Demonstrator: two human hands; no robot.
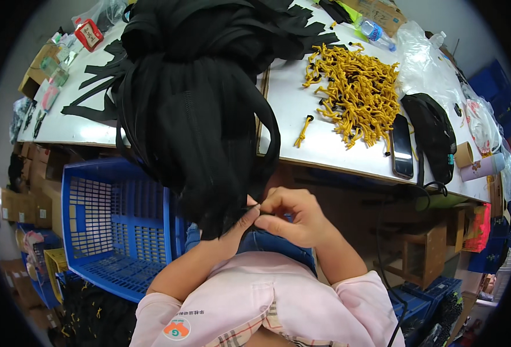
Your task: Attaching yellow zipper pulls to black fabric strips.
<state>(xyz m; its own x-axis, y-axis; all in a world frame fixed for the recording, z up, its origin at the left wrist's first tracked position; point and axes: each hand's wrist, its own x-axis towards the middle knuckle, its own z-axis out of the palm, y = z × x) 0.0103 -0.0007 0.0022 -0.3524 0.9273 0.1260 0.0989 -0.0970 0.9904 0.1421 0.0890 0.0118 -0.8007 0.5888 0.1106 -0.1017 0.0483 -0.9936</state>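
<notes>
Right now the left hand (245,221) and right hand (293,217) both pinch the end of a black zipper strip (232,214) hanging off the white surface (302,104), beside the yellow pulls (357,92).

White worktable (302,124) under bright light, blue plastic crate (114,225) on floor, cardboard boxes (27,199) stacked at left

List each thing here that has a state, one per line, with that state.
left hand: pinching the end of a black strip
right hand: fingertips closed on the same strip end
black zipper strips: piled, hanging over the table edge
blue basket: tilted, nothing seen inside
yellow cord pulls: loose heap on the table
phone: flat, screen dark
water bottle: lying down
</notes>
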